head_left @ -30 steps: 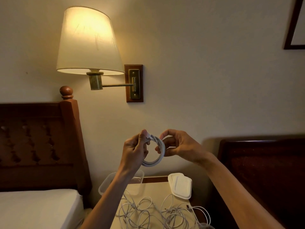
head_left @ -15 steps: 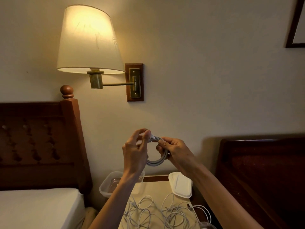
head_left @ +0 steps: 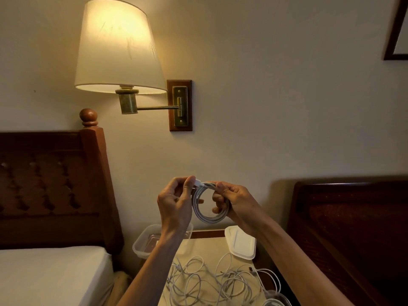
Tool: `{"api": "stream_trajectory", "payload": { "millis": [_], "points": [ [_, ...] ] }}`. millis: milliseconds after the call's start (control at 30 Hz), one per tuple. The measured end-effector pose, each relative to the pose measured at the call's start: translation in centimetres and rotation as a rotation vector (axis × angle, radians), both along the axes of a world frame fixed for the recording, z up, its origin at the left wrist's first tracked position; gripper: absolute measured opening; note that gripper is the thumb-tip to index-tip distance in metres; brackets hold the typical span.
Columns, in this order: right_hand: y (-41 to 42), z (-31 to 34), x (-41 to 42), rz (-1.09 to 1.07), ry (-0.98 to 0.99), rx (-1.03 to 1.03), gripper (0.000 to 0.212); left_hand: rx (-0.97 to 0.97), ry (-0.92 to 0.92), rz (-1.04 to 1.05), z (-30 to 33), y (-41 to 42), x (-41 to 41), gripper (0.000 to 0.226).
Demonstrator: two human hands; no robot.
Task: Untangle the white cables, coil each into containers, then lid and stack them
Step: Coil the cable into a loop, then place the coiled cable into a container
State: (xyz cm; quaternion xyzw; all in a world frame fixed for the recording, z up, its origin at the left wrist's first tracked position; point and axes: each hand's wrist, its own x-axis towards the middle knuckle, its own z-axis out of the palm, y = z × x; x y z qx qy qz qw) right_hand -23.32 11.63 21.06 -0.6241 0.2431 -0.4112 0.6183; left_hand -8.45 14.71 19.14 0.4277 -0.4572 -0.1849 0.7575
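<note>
A coiled white cable (head_left: pixel 208 207) is held up in the air in front of the wall, above the far edge of a small bedside tabletop (head_left: pixel 206 247). It is wound into a neat round ring of several turns, standing roughly upright, with its white plug end (head_left: pixel 198 182) sticking out at the top left of the ring.

The left hand (head_left: pixel 175 203) pinches that plug end between thumb and forefinger, the other fingers (head_left: pixel 176 184) curled loosely behind. The right hand (head_left: pixel 235 200) grips the right side of the coil: its fingers wrap round the bundled turns, the thumb pressing on the top of the ring and fingertips showing through the middle of the loop. Both forearms rise from the lower edge of the view.

Below the hands, a tangle of loose white cables (head_left: pixel 212 281) lies spread over the near part of the tabletop, loops crossing one another. At the far left corner stands a clear plastic container (head_left: pixel 143 244), open, partly hidden behind the left wrist. At the far right lies a white lid (head_left: pixel 240 244), flat, apart from the container. The rim of another clear container (head_left: pixel 277 300) shows at the bottom edge, just beside the tangle.

To the left is a bed with a pale sheet (head_left: pixel 50 274) and a dark wooden headboard (head_left: pixel 50 186) with a round finial. Another dark headboard (head_left: pixel 351 217) stands at the right. On the wall, a lit lamp (head_left: pixel 118 47) hangs from a brass swing arm, and a dark picture frame corner (head_left: pixel 394 36) shows at upper right.
</note>
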Motion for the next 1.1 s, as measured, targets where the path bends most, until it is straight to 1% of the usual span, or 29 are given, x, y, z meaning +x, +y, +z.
{"api": "stream_trajectory", "payload": {
  "millis": [100, 133, 200, 267, 333, 367, 400, 467, 533, 600, 633, 700, 733, 800, 867, 933, 967, 1033, 1067, 1100],
  "points": [
    [0.0, -0.2, -0.4, 0.051, -0.046, 0.146, 0.036, 0.049, 0.123, -0.097, -0.4, -0.1, -0.2, 0.019],
    [-0.1, -0.5, -0.8, 0.07, -0.053, 0.191, 0.036, 0.069, 0.138, -0.139, -0.9, -0.2, -0.1, 0.019],
    [0.0, -1.5, -1.9, 0.117, -0.027, 0.236, 0.035, 0.131, 0.117, -0.215, -2.6, 0.1, -0.3, 0.018],
    [0.3, -3.7, -3.2, 0.12, 0.024, 0.231, 0.033, 0.23, 0.095, -0.283, -5.4, 0.7, -0.6, 0.019],
    [0.6, -7.2, -4.4, 0.036, 0.132, 0.211, 0.03, 0.361, 0.053, -0.297, -9.6, 1.7, -1.1, 0.02],
    [1.0, -9.6, -5.2, -0.034, 0.21, 0.183, 0.029, 0.434, 0.014, -0.268, -12.3, 2.3, -1.5, 0.021],
    [1.4, -11.9, -5.7, -0.11, 0.297, 0.139, 0.029, 0.499, -0.04, -0.226, -14.7, 3.0, -1.8, 0.021],
    [3.0, -16.6, -6.3, -0.245, 0.495, -0.006, 0.03, 0.637, -0.183, -0.14, -19.8, 4.4, -2.5, 0.012],
    [5.0, -21.1, -6.4, -0.319, 0.67, -0.259, 0.033, 0.739, -0.348, -0.076, -24.1, 6.1, -3.7, 0.004],
    [6.6, -25.2, -6.2, -0.298, 0.795, -0.492, 0.039, 0.808, -0.459, -0.035, -27.2, 7.5, -4.8, 0.016],
    [7.0, -27.1, -6.1, -0.256, 0.851, -0.544, 0.043, 0.828, -0.495, -0.024, -28.3, 8.0, -5.2, 0.023],
    [7.8, -29.1, -6.1, -0.167, 0.947, -0.506, 0.047, 0.871, -0.531, -0.035, -29.4, 8.5, -5.9, 0.03],
    [7.8, -29.6, -6.0, -0.152, 0.981, -0.475, 0.043, 0.893, -0.532, -0.051, -29.5, 8.6, -6.2, 0.032],
    [8.1, -29.5, -5.9, -0.178, 0.905, -0.285, 0.029, 0.895, -0.535, -0.123, -29.2, 8.8, -6.7, 0.03],
    [8.5, -29.1, -5.7, -0.226, 0.866, -0.205, 0.03, 0.858, -0.507, -0.194, -28.8, 9.2, -7.0, 0.023],
    [8.5, -28.7, -5.6, -0.233, 0.915, -0.21, 0.028, 0.844, -0.503, -0.209, -28.9, 9.3, -6.8, 0.019],
    [8.5, -28.9, -5.7, -0.247, 0.963, -0.259, 0.03, 0.84, -0.509, -0.206, -29.1, 9.2, -6.7, 0.019],
    [8.1, -29.7, -5.8, -0.245, 0.995, -0.287, 0.033, 0.838, -0.522, -0.208, -29.2, 9.1, -6.7, 0.018],
    [7.9, -30.1, -5.8, -0.249, 0.955, -0.231, 0.03, 0.844, -0.525, -0.215, -29.1, 9.0, -6.7, 0.018],
    [7.5, -30.8, -6.0, -0.249, 0.955, -0.212, 0.025, 0.853, -0.515, -0.227, -28.9, 9.1, -6.8, 0.018]
  ]
}}
